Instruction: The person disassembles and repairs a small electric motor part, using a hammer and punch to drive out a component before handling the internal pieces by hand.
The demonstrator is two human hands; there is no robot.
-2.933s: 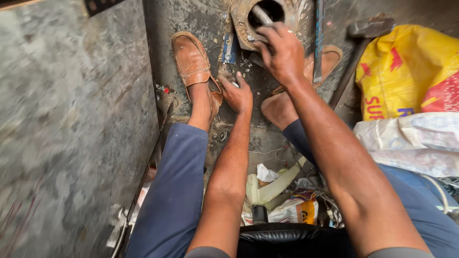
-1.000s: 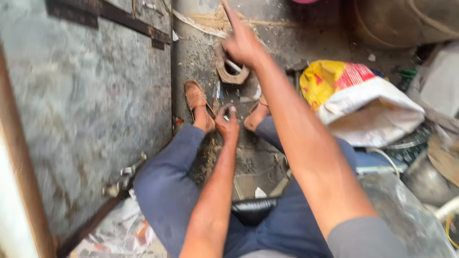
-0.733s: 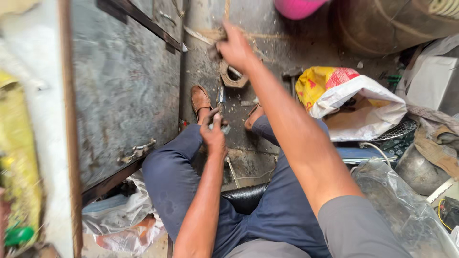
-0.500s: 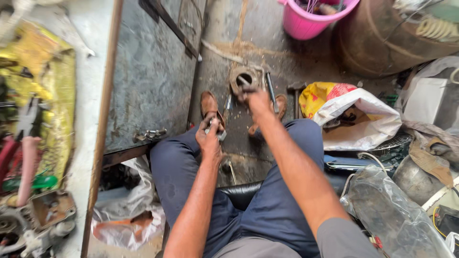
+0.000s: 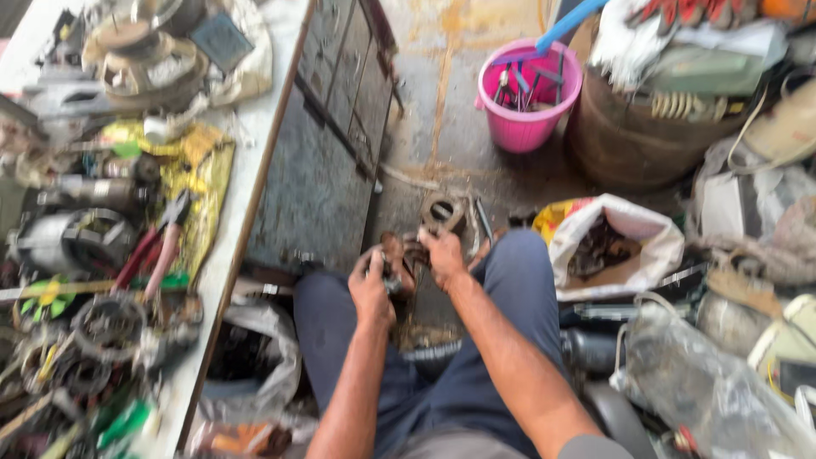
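Note:
I sit with my knees apart in dark blue trousers. My left hand (image 5: pixel 371 289) is closed around a small dark metal part (image 5: pixel 393 277) between my knees. My right hand (image 5: pixel 442 255) sits right beside it with the fingers curled, touching or nearly touching the same part; blur hides whether it grips anything. Just beyond my hands, a round rusty metal housing (image 5: pixel 444 211) with a hole in its middle lies on the concrete floor, next to a thin metal tool (image 5: pixel 483 219). My brown sandal (image 5: pixel 393 249) shows between the hands.
A cluttered white workbench (image 5: pixel 246 170) on the left carries red-handled pliers (image 5: pixel 153 255), motor parts and coils. A grey metal panel (image 5: pixel 327 170) leans beside it. Ahead stand a pink bucket (image 5: pixel 527 93) of tools and a brown barrel (image 5: pixel 637 140). Sacks (image 5: pixel 620 246) and plastic bags crowd the right.
My right hand has drawn back from the metal housing on the floor to meet my left hand between my knees. The view has tilted up and back, showing the workbench and bucket.

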